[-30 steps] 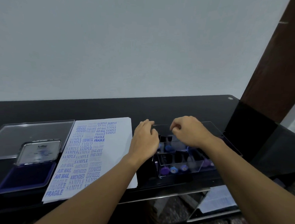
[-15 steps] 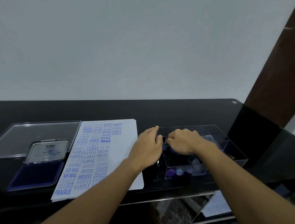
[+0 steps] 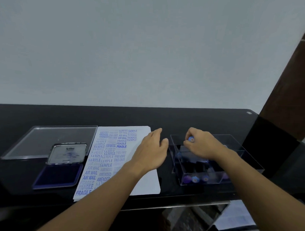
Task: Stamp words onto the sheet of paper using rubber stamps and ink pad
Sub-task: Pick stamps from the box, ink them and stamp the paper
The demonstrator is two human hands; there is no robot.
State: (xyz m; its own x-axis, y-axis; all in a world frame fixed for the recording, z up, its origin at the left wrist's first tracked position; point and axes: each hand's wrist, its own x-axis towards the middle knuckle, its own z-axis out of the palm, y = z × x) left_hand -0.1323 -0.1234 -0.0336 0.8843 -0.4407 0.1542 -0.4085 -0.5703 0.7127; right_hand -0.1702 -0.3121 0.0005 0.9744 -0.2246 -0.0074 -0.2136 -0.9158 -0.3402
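Observation:
A white sheet of paper [image 3: 143, 177], covered on its left with blue stamped words, lies on the black table. Left of it sits the ink pad [image 3: 57, 175], its lid raised and its blue pad bare. A clear plastic box [image 3: 247, 159] on the right holds several rubber stamps [image 3: 195, 179] with blue and purple knobs. Above the box my right hand [image 3: 202, 146] pinches one rubber stamp [image 3: 191, 139] by its blue knob. Over the paper's right edge, beside the box, my left hand [image 3: 153, 149] hovers with relaxed fingers and holds nothing.
A clear plastic lid [image 3: 42, 142] lies flat behind the ink pad at the left. The black table [image 3: 113, 117] ends at a wall behind. A dark brown post [image 3: 293, 83] rises at the right. Papers [image 3: 236, 218] lie below the table's front edge.
My right hand has lifted a blue-knobbed stamp out of the box. My left hand has drawn away from the box toward the paper and its fingers have spread.

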